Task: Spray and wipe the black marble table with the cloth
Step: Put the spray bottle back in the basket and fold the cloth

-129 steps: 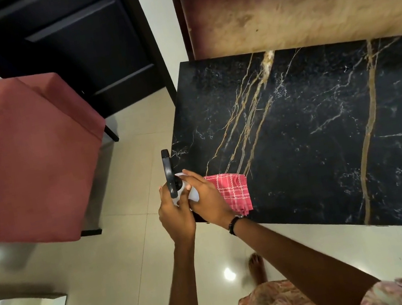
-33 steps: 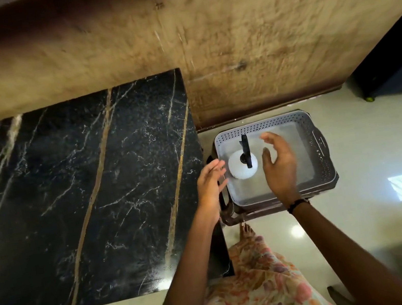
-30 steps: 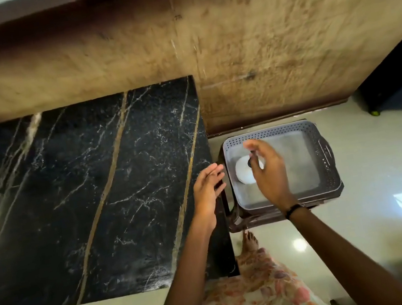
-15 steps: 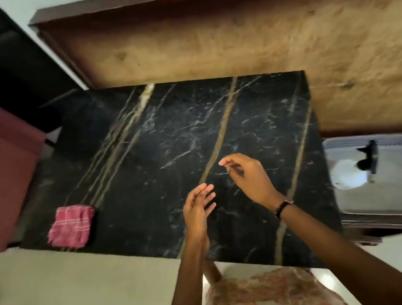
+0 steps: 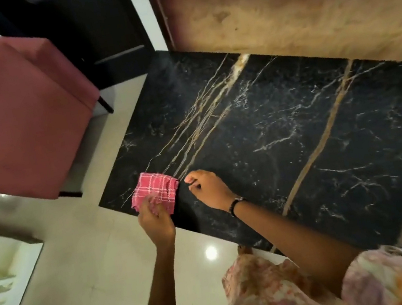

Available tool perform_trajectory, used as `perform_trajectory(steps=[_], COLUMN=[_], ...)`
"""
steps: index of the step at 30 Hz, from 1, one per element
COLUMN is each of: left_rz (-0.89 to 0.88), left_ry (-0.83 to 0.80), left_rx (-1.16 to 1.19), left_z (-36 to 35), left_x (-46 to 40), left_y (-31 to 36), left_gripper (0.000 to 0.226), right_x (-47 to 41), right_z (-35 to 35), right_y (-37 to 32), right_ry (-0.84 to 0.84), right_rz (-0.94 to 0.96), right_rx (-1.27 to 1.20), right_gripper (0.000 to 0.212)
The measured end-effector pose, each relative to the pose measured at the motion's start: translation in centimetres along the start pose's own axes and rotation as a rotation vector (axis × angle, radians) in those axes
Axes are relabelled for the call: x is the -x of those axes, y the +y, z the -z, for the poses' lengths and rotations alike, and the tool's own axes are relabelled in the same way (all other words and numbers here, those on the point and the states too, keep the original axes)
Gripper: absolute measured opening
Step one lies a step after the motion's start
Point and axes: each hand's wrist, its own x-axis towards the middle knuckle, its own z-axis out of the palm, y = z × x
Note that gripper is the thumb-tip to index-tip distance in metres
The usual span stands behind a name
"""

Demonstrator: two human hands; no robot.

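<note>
L hand pinches folded cloth.

Polished black marble for the surface, veined in gold and white, with a dull sheen. Woven cloth, pink-red with a white check, soft and frayed at the edge. Glossy pale floor tiles, mirroring a lamp. Matt rose upholstery on the armchair. Rough, mottled brown panel behind.

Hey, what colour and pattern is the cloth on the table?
The cloth is pinkish-red with a white check pattern, seen in the head view, the only one.
</note>
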Motion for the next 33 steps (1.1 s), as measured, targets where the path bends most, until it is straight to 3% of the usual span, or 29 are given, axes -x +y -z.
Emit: perform_trajectory(steps=[5,14,18,22,25,29,33], left_rz=[-0.124,-0.103,-0.109,-0.126,-0.007,0.139,0.321], left_ry=[-0.068,-0.064,-0.104,-0.183,-0.202,-0.237,-0.54], left_rx=[-0.255,-0.182,-0.147,-0.038,0.152,0.385,0.611], left_z=[0.3,0.6,1.2,1.9,1.8,-0.4,-4.1], left_x=[-2.3,-2.6,-3.2,-3.8,-3.3,-1.0,2.9], left_y=[-1.8,-3.6,-3.8,-3.9,-3.0,-0.1,4.3], left_gripper=[0.037,0.042,0.04,0.035,0.034,0.049,0.066], right_x=[-4.8,-8.8,-9.3,-7.8,-5.2,-1.2,3.2], right_z=[-3.1,-6.8,-6.5,-5.8,-4.4,-0.7,4.7], right_y=[-1.7,-2.1,-2.0,-2.2,-2.0,-0.3,2.1], right_ry=[-0.024,-0.035,-0.082,-0.159,-0.206,-0.078,0.071], right_rz=[-0.027,-0.115,-0.135,-0.102,-0.171,-0.255,-0.324], right_rx=[0.153,0.278,0.245,-0.006,-0.282,-0.578,-0.93], right_gripper=[0.028,0.044,0.039,0.024,0.015,0.009,0.011])
